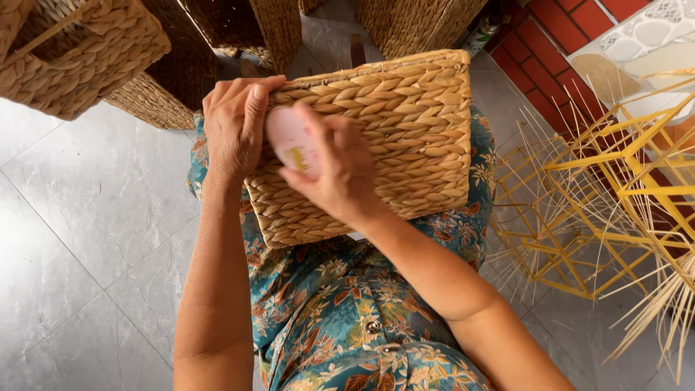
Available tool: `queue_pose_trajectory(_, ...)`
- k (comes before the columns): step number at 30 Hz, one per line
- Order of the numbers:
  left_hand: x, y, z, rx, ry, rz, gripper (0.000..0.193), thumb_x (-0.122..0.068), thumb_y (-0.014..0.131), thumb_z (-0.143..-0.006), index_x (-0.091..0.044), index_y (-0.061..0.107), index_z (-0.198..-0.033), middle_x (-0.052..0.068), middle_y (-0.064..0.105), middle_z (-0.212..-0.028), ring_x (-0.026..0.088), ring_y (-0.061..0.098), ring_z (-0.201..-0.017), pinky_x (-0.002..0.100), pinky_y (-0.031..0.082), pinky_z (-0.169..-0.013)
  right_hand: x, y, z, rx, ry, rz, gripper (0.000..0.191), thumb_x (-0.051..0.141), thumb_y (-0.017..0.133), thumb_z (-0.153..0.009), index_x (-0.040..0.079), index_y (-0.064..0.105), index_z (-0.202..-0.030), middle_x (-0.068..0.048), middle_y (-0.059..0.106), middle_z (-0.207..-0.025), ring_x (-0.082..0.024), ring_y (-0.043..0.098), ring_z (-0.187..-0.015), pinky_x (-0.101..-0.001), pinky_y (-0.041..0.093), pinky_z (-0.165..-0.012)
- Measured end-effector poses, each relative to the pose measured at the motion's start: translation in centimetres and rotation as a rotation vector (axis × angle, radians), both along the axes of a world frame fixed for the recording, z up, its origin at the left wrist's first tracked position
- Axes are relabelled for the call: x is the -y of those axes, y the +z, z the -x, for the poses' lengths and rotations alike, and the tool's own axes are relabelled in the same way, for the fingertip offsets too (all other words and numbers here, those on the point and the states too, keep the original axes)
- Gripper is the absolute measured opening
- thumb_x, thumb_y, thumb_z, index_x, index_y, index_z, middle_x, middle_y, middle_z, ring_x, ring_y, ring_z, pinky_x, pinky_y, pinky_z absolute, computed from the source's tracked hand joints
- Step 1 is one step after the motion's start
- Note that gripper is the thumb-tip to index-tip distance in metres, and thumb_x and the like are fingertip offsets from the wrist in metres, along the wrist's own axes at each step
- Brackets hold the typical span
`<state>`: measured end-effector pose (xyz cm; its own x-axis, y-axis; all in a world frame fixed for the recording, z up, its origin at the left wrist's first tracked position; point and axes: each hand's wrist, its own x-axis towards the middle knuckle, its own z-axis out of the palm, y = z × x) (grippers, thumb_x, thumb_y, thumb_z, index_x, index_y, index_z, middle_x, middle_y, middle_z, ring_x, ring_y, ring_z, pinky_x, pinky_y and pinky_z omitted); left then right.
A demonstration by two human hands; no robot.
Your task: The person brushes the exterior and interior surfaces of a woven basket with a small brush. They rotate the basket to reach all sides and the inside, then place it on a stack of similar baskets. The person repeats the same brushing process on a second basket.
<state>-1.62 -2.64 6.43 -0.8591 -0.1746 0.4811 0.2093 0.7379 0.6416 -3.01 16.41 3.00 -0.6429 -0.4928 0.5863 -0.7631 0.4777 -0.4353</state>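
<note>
A rectangular woven straw basket (405, 123) lies on its side across my lap. My left hand (233, 124) grips its left edge, fingers curled over the top corner. My right hand (337, 168) presses a small pale pink oval tag (288, 139) with a gold mark against the basket's woven face. The tag is partly covered by my fingers and thumb.
Several more woven baskets (79, 51) stand on the grey tiled floor at the top left and top middle. A yellow metal frame with loose straw strands (615, 188) stands at the right, in front of a red brick wall (550, 51).
</note>
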Motion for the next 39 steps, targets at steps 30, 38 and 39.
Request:
queue_pose_trajectory(30, 0.2, -1.2, -0.1, -0.038, 0.01, 0.034, 0.05, -0.042, 0.036, -0.12, -0.011, 0.076, -0.126, 0.003, 0.07, -0.115, 0.025, 0.057, -0.113, 0.042, 0.034, -0.11, -15.9, 0.0, 1.7, 0.067, -0.314, -0.045, 0.084, 0.017, 0.091, -0.088, 0.01, 0.042, -0.156, -0.016, 0.051, -0.129, -0.03, 0.058, -0.119, -0.0381, 0.054, -0.098)
queue_pose_trajectory(38, 0.2, -1.6, 0.1, -0.067, -0.004, 0.047, 0.049, -0.041, 0.037, -0.119, -0.012, 0.076, -0.127, 0.004, 0.07, -0.117, 0.025, 0.057, -0.113, 0.041, 0.035, -0.109, -8.9, -0.1, -3.6, 0.013, -0.109, 0.005, 0.092, 0.015, 0.091, -0.078, 0.011, 0.036, -0.152, -0.014, 0.053, -0.124, -0.031, 0.053, -0.113, -0.0436, 0.046, -0.096)
queue_pose_trajectory(39, 0.2, -1.5, 0.1, -0.07, 0.0, 0.053, 0.048, -0.042, 0.038, -0.12, -0.012, 0.076, -0.126, 0.003, 0.07, -0.116, 0.025, 0.057, -0.113, 0.041, 0.035, -0.109, -7.1, -0.2, -4.6, 0.035, -0.017, -0.032, 0.092, 0.017, 0.091, -0.078, 0.011, 0.036, -0.152, -0.012, 0.053, -0.12, -0.03, 0.054, -0.109, -0.0447, 0.046, -0.093)
